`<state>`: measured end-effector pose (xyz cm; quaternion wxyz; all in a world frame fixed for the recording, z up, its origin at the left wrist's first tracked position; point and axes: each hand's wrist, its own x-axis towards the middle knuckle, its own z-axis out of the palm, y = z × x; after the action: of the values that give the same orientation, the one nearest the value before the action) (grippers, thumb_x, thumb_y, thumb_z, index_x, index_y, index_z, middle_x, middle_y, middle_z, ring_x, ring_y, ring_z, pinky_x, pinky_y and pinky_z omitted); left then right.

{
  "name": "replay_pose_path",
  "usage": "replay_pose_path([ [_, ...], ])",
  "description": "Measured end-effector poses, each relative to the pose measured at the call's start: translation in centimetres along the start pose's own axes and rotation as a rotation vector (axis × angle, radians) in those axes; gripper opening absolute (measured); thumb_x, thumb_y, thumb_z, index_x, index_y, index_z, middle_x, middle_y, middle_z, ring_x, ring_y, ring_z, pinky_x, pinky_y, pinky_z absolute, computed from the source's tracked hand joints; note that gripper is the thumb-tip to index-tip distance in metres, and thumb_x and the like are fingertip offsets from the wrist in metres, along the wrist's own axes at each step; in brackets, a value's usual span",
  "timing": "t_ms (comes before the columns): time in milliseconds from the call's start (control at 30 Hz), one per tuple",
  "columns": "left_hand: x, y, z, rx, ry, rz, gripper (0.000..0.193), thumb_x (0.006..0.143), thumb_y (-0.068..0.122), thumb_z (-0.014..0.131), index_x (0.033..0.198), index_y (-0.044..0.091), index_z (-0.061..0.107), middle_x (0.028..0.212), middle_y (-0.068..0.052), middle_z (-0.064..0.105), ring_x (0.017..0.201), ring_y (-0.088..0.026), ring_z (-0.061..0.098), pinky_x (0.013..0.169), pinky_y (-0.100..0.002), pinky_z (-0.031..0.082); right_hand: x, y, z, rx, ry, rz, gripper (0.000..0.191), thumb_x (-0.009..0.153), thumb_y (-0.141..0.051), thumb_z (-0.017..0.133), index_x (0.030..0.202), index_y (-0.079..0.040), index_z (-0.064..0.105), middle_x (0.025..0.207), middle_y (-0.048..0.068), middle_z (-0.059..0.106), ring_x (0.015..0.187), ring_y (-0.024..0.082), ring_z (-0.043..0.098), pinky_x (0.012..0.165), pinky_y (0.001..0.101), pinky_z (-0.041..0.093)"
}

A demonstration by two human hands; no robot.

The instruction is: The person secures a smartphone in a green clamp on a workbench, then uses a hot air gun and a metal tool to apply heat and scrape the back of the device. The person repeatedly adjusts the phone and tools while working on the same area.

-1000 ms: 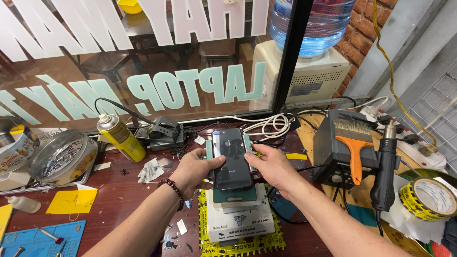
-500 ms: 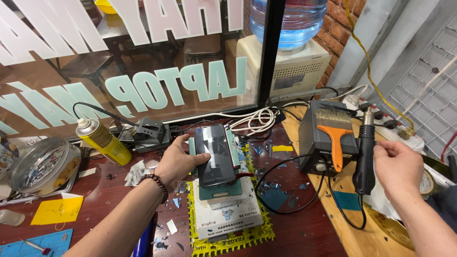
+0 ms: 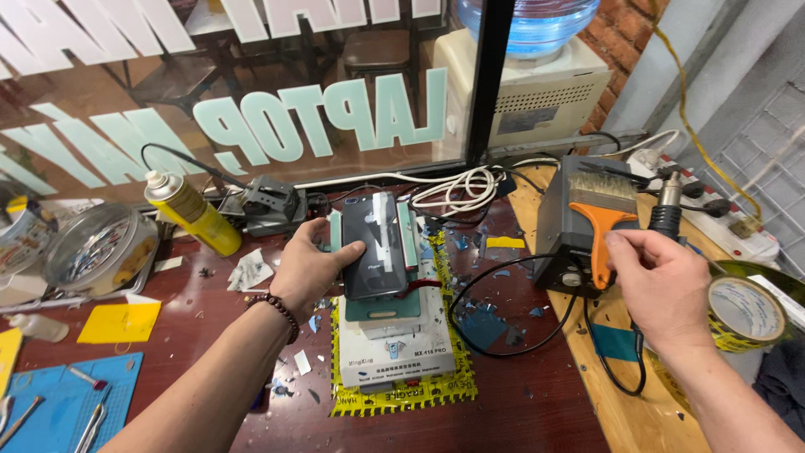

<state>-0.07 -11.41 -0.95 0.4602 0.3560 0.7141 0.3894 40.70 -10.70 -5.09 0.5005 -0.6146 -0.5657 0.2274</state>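
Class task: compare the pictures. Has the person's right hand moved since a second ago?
Yes. The right hand left the dark phone and swung right, past the grey station, to grip the black hot-air tool handle.

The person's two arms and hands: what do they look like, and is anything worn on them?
Both forearms are bare, with no sleeves in view, and both hands are without gloves. The left hand has a bracelet of dark reddish-brown round beads around the wrist. The right hand has no bracelet, watch or ring that can be seen. No markings show on either arm.
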Motion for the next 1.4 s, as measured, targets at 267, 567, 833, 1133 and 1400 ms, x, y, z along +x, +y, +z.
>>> replay_pose_path([
  [267, 0.1, -8.3, -5.8, -0.259, 0.16, -0.078, 0.033, 0.1, 0.031, 0.068, 0.099, -0.001, 0.06, 0.083, -0.011, 0.064, 0.066, -0.019, 0.064, 0.054, -0.032, 0.054, -0.8, -4.5, 6.9, 0.032, -0.365, 0.022, 0.024, 0.099, -0.025, 0.07, 0.102, -0.003, 0.079, 0.069, -0.001, 0.065, 0.062, 0.004, 0.052, 0.055, 0.0235, 0.042],
  [567, -3.2, -20.5, -13.6, 0.54, -0.076, -0.527, 0.016, 0.09, 0.008, 0.071, 0.105, 0.011, 0.076, 0.091, -0.01, 0.077, 0.079, -0.022, 0.074, 0.07, -0.036, 0.062, -2.2, -12.0, 10.7, 0.107, -0.424, -0.12, 0.024, 0.096, -0.017, 0.068, 0.115, -0.006, 0.076, 0.073, -0.004, 0.069, 0.067, 0.002, 0.058, 0.06, 0.0205, 0.046],
  [833, -3.0, -26.8, -19.1, 1.087, 0.19, -0.052, 0.021, 0.082, 0.009, 0.06, 0.099, 0.008, 0.072, 0.116, -0.017, 0.069, 0.109, -0.039, 0.068, 0.096, -0.05, 0.057, -4.9, -19.3, 16.4, 0.079, -0.526, -0.158, 0.021, 0.097, -0.017, 0.068, 0.112, -0.007, 0.079, 0.074, -0.003, 0.069, 0.062, 0.002, 0.054, 0.053, 0.0213, 0.041],
  [1133, -0.6, -29.8, -26.0, 1.028, 0.391, -0.096, 0.023, 0.087, 0.017, 0.063, 0.106, 0.005, 0.068, 0.116, -0.02, 0.07, 0.11, -0.039, 0.068, 0.094, -0.051, 0.057, -8.2, -19.5, 23.0, -0.08, -0.701, -0.121, 0.023, 0.092, -0.02, 0.069, 0.109, -0.009, 0.08, 0.073, -0.004, 0.072, 0.066, 0.002, 0.06, 0.058, 0.0226, 0.049],
  [1400, 1.9, -31.5, -28.5, 0.75, 0.348, -0.417, 0.034, 0.089, 0.027, 0.073, 0.119, 0.011, 0.072, 0.121, -0.02, 0.073, 0.116, -0.039, 0.069, 0.099, -0.048, 0.057, -10.0, -19.5, 26.7, -0.139, -0.786, -0.07, 0.023, 0.091, -0.021, 0.07, 0.107, -0.009, 0.081, 0.073, -0.001, 0.072, 0.066, 0.004, 0.059, 0.06, 0.0239, 0.049],
])
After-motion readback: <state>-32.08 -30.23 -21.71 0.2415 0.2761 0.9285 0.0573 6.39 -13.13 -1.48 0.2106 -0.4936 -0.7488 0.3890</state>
